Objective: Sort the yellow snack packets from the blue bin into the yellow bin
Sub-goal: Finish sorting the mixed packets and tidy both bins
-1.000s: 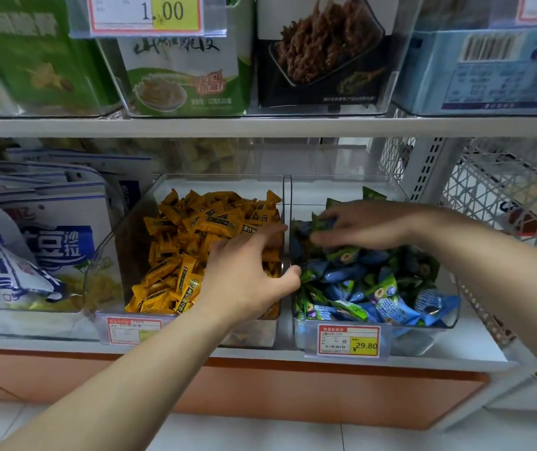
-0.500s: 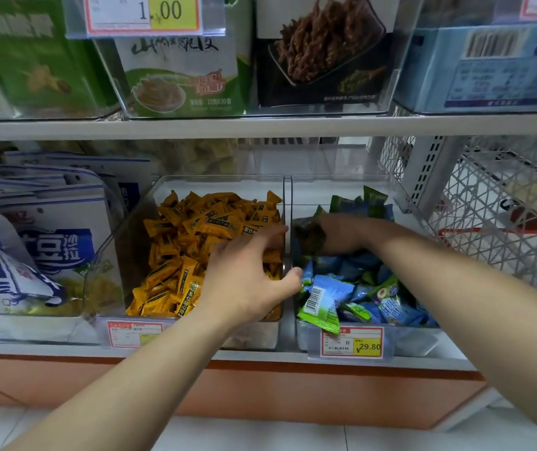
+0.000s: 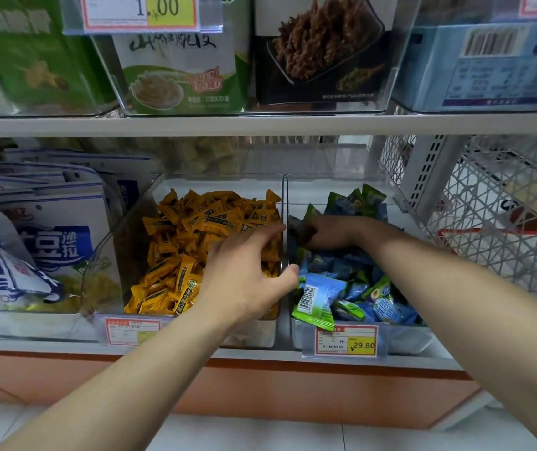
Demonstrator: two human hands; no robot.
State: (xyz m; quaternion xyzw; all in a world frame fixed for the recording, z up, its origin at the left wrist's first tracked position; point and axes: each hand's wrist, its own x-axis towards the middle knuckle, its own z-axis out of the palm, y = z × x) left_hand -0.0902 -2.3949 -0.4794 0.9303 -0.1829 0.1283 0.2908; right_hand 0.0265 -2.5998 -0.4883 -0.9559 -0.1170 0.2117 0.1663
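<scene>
Shop shelf [image 3: 49,346]: my left hand [image 3: 244,283] hovers, fingers loosely spread, over yellow snack packets [image 3: 189,242] filling the yellow bin [image 3: 120,255]; my right hand [image 3: 330,234] sits deep among wrappers [image 3: 337,268] in the blue bin [image 3: 405,340], fingers buried, grip impossible to tell

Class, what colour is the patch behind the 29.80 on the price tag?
Yellow; the price tag shows best in the head view.
</scene>
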